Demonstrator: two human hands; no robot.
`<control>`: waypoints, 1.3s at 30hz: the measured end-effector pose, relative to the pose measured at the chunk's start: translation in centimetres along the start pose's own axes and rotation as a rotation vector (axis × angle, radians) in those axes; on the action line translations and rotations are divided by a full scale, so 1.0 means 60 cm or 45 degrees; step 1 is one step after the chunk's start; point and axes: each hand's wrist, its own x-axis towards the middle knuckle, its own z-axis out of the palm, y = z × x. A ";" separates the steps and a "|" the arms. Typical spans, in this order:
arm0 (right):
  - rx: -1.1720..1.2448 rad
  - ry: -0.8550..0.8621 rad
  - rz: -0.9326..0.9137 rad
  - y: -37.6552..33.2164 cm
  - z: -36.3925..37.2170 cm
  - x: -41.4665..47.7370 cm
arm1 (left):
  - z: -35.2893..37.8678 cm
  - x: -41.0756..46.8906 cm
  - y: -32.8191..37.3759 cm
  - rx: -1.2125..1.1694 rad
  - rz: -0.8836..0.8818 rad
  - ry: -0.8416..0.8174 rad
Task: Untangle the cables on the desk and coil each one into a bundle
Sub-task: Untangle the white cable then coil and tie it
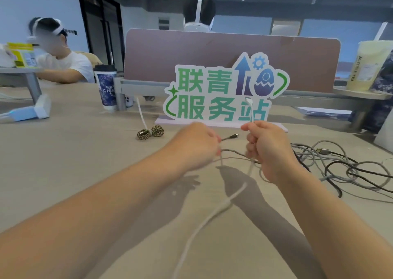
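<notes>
Both hands grip one white cable (225,206) above the tabletop (63,161), the right hand (268,149) holding its plug end upright, the left hand (195,144) closed on it alongside, slack trailing toward the person, while the grey-and-black tangle (344,168) lies rightward, nearer the right hand.

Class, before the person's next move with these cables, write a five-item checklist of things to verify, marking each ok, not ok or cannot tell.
1. Right hand grips white cable: ok.
2. Left hand holds grey cable near its plug: ok.
3. White cable free of the tangle: cannot tell, hidden behind right hand.
4. Grey and black tangle separated: not ok.
5. Braided bundle coiled, clear of hands: ok.
</notes>
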 end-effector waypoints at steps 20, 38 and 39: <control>-0.118 -0.588 0.279 -0.014 -0.033 -0.002 | 0.011 0.052 -0.099 -1.171 -0.080 0.198; -0.405 -0.178 -0.106 0.026 0.036 -0.026 | 0.016 0.022 -0.091 -1.197 -0.114 -0.399; -0.448 -0.214 -0.117 0.028 0.042 -0.031 | 0.022 0.019 -0.087 -1.161 -0.118 -0.430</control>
